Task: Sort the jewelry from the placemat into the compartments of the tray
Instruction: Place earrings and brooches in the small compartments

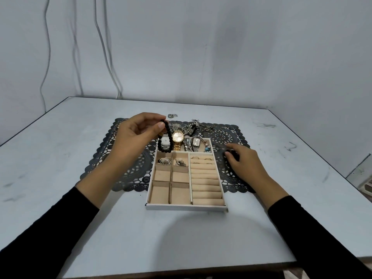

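**Black bead bracelet held over far left corner of tray**

We record the left hand raised above the far left corner of the tray. Its thumb and fingertips pinch a black bead bracelet, which hangs as a loop in front of the silver watch. We cannot tell whether the loop touches the tray.

The right hand lies low over the placemat, just right of the tray, with its fingers bent downward. Something dark shows at the fingertips. We cannot tell whether the hand holds it.

The tray stands on the table, its far part lying over the placemat. Its long far compartment holds the silver watch, a gold watch, two smaller watches and a charm bracelet. Of the small square compartments on the left, the far left one holds a shell-shaped piece and the one beside it a small cluster. Rings sit in the far rows of the ring rolls on the right.

A heap of unsorted jewelry lies on the placemat behind the tray.
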The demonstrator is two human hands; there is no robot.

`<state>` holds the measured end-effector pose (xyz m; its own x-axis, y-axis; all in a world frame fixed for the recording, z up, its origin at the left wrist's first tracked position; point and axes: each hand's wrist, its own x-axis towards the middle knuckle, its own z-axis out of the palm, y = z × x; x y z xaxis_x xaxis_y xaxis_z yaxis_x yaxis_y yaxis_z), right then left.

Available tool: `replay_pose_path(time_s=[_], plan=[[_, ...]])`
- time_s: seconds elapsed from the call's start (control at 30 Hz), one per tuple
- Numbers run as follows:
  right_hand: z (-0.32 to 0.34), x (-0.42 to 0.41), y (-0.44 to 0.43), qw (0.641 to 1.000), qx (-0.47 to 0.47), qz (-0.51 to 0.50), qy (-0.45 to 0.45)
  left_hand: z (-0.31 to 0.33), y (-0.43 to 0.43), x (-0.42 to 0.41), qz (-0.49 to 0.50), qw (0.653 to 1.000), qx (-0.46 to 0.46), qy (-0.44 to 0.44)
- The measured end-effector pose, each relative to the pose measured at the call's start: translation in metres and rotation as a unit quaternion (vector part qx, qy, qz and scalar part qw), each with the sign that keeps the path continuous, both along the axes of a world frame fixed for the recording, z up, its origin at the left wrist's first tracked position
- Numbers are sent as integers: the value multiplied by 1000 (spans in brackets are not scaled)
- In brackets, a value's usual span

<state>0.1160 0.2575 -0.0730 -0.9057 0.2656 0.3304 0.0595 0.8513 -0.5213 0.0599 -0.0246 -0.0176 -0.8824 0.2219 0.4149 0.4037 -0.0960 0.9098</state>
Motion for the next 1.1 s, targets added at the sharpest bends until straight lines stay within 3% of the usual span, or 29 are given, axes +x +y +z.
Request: replay_pose_path(time_s=[0.57, 0.93, 1.1], plan=[[-9, 6, 4, 998, 48, 11, -45, -20, -12, 18, -49, 998, 7, -50], [-8, 6, 4, 998, 51, 13, -37, -27, -19, 22, -49, 996, -66, -34], [-7, 7, 4, 998, 53, 18, -34, -32, -19, 23, -59, 993, -52, -87]])
